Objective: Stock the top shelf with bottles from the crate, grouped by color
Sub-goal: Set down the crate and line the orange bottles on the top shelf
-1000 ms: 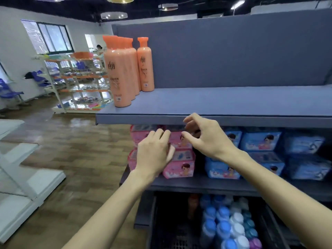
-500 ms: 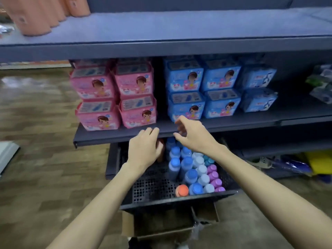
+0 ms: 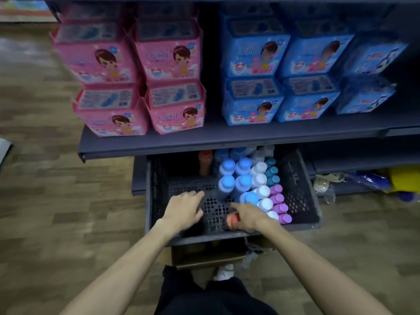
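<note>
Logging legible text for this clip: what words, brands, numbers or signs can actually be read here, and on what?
No text can be read.
Pink packs: brand lettering beside the cartoon face, too blurred.
Blue packs: the same, blurred.
Printed panels on the pack tops: fine print, too small.
Bottles in the crate: only caps show, no labels visible.

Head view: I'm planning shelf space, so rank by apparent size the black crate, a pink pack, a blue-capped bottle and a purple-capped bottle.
1. Black crate
2. Pink pack
3. Blue-capped bottle
4. Purple-capped bottle

Only the bottles' tops show, so their order is unsure.
</note>
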